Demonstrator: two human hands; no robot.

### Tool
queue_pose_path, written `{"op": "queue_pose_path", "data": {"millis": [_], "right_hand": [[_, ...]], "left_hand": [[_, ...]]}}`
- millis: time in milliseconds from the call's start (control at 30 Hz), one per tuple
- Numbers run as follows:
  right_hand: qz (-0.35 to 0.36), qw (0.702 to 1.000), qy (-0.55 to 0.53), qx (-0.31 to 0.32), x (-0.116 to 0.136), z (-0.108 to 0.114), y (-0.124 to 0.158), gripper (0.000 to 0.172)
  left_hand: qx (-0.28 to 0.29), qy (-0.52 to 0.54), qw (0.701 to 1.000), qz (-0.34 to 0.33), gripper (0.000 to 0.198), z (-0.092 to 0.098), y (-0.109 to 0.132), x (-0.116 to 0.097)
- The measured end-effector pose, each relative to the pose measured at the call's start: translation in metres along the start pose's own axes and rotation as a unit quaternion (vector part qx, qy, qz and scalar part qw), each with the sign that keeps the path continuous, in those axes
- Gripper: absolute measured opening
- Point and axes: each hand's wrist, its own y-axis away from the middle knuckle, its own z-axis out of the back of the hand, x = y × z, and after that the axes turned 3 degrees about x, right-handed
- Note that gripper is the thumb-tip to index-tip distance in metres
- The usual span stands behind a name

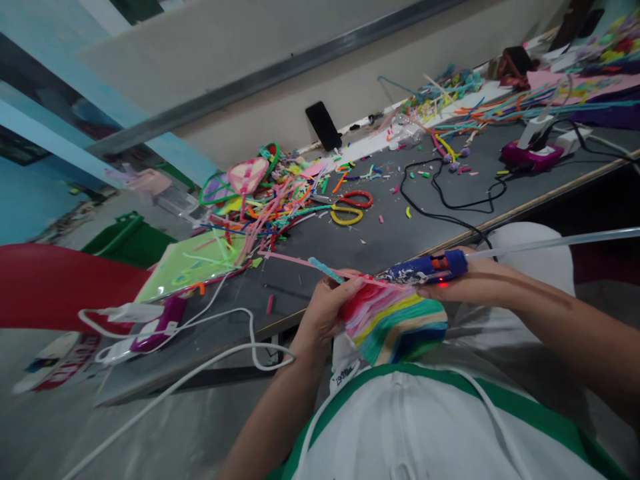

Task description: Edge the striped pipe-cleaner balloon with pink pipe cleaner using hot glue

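My left hand [327, 308] is closed on the edge of a striped rainbow-coloured piece made of pipe cleaners [397, 323], with a light-blue pipe cleaner [325, 269] sticking up past the fingers. My right hand [467, 283] grips a blue glue gun [430, 268] whose tip points left onto the top of the striped piece; a small red light glows on it and a clear glue stick [550, 241] juts out of its back. Both hands are held over my lap, at the near edge of the grey table [400, 233].
A heap of coloured pipe cleaners [265, 200] and two pairs of scissors [350, 207] lie on the table. A black cable [450, 193], a black phone [323, 125], a purple stand [533, 155], green sheets [193, 263] and white cables [200, 333] are around. A red chair [50, 287] stands left.
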Motion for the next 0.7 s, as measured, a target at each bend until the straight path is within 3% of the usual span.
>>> {"op": "queue_pose_path", "data": {"millis": [133,300,500,700], "right_hand": [[0.015,0.982,0.188,-0.011,0.017,-0.007,-0.001,0.026],[0.024,0.979,0.202,-0.033,0.029,-0.014,-0.002,0.011],[0.042,0.978,0.205,-0.029,0.016,-0.011,-0.006,0.021],[0.081,0.975,0.203,-0.028,0.007,-0.012,-0.011,0.015]], "left_hand": [[0.0,-0.001,1.0,0.0,0.033,0.0,0.0,0.0],[-0.004,-0.007,1.0,0.004,0.033,-0.001,0.001,-0.002],[0.003,-0.007,1.0,0.007,0.033,-0.001,0.001,-0.003],[0.012,0.002,1.0,0.002,0.032,0.001,0.0,-0.001]]}}
